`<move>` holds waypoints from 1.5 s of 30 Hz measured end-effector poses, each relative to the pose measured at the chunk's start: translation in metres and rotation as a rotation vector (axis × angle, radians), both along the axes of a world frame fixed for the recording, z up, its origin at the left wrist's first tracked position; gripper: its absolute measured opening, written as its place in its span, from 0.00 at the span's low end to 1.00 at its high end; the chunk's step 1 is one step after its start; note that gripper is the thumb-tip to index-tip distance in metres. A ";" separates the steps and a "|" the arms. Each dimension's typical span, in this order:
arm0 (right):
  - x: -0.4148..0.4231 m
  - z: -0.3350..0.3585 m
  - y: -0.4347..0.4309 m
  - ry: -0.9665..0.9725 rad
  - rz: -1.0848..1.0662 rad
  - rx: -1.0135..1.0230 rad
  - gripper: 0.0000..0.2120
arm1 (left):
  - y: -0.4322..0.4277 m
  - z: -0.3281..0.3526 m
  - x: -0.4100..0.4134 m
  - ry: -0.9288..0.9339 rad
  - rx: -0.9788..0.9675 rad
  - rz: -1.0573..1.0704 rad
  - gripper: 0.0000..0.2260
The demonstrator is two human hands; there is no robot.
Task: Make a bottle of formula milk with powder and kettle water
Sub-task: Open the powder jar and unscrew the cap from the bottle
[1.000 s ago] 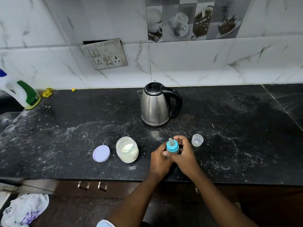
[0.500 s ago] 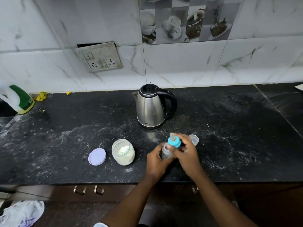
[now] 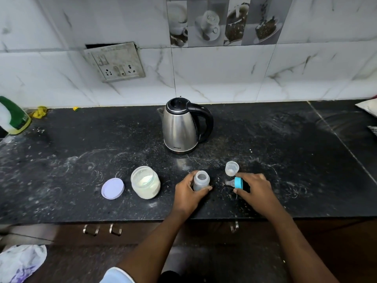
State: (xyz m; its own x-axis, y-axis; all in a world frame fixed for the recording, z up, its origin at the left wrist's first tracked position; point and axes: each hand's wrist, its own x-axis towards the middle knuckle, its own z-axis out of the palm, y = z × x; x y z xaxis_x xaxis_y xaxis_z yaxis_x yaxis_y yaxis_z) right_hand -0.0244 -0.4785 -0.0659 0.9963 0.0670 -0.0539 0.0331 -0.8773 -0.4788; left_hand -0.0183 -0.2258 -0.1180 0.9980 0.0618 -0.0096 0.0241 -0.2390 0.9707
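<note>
Both forearms reach in from the lower edge over the front lip of the dark speckled surface (image 3: 81, 139). The left hand (image 3: 189, 193) curls around the small baby bottle (image 3: 201, 180), thumb on the near side and fingers wrapped around the far side, holding it upright on the surface with its mouth open and uncovered. The right hand (image 3: 257, 190) sits to the right of it, knuckles up and wrist low. Its fingertips pinch the blue-ringed teat (image 3: 237, 182), which is turned on its side so that the clear nipple points left toward the bottle. The teat is apart from the bottle, with bare surface between them.

Just behind the teat stands the clear bottle cap (image 3: 232, 168), open side up. Left of the bottle is the powder jar (image 3: 145, 184), uncovered, with pale powder inside, and its lilac lid (image 3: 112, 188) lies flat just beside it on the left. The steel kettle (image 3: 181, 127) stands farther back near the wall, lid closed, black handle to the right.

A green and white spray bottle (image 3: 12, 117) sits at the far left edge, and a grimy socket plate (image 3: 115, 62) hangs askew on the tiled wall.
</note>
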 end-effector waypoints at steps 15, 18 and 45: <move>0.004 -0.013 0.000 0.085 -0.009 0.035 0.32 | -0.002 0.004 -0.001 -0.010 0.035 -0.001 0.24; 0.001 -0.011 -0.003 0.081 -0.014 0.087 0.32 | -0.002 0.004 -0.001 -0.012 0.047 -0.003 0.24; 0.025 0.062 0.076 -0.200 0.112 0.137 0.17 | 0.001 0.030 -0.008 0.103 0.074 -0.024 0.52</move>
